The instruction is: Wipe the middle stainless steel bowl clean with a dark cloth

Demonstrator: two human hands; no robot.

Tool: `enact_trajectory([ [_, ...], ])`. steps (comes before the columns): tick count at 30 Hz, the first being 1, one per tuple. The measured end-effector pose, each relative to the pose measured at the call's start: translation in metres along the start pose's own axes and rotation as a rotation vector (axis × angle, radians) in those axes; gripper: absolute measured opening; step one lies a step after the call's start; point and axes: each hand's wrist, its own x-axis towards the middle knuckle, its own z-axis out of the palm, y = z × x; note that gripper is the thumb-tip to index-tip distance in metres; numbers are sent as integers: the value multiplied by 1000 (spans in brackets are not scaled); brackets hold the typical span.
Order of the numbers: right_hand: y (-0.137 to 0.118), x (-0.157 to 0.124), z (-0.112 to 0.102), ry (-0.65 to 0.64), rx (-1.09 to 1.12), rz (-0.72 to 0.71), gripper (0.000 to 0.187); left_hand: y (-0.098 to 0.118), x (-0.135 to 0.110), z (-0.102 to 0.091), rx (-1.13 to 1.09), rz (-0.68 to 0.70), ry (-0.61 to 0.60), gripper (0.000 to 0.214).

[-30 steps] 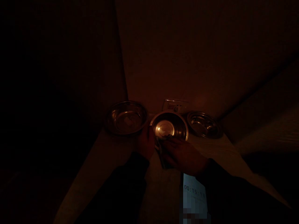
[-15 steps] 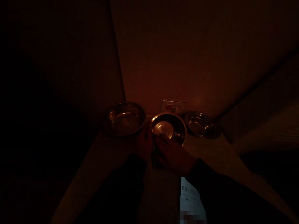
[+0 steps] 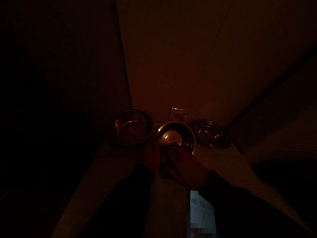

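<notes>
A round metal bowl (image 3: 187, 137) sits just below the middle of the frame, upright on the desk (image 3: 223, 162), its open top facing up and light glinting off its base. At its lower edge in the picture, the right hand (image 3: 187, 167) holds a dark cloth (image 3: 163, 165) against the near rim — fingers laid together over it, the upper part of the cloth reaching inside the bowl and the rest hanging down outside. The left hand (image 3: 151, 153) is at the bowl's left rim, thumb side toward it; the scene is too dark to tell how far its fingers close around the metal. Both forearms, in dark sleeves, come in from the bottom of the frame.

To the left of centre stands a wider metal basin (image 3: 131, 129), apart from the bowl and open upward. Right of centre, near the bowl's right rim, lies a shallower metal dish (image 3: 211, 134) whose inside looks divided, though the gloom blurs its shape. Behind the bowl, a pale wall plate (image 3: 182, 114) is set low on the reddish-brown wall (image 3: 173, 66). At the bottom of the frame, right of centre — partly covered by the right sleeve — a lit phone (image 3: 201, 211) shows a timer beginning 00:15; its last digits are blurred.
</notes>
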Motion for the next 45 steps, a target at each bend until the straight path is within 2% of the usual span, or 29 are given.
enact_trajectory([
  [6,6,5,1,61,-38,107,58,0,0,1,-12,4,20,40],
  [10,-1,-1,3,9,16,-17,63,2,-1,-1,5,5,17,40],
  [13,1,-2,0,-6,30,-42,58,4,-1,-3,14,-2,2,39],
  [19,18,10,-1,84,-19,110,57,3,-1,-1,3,14,14,40],
  [25,0,0,3,48,99,-44,57,2,0,-1,1,-2,6,40],
  [33,-4,-4,1,29,96,-44,56,1,1,0,-12,-46,7,38],
  [38,5,1,-1,35,21,2,58,-1,1,1,-17,-32,-13,39],
  [45,16,19,1,122,-55,133,56,2,-1,1,-14,-10,-11,40],
])
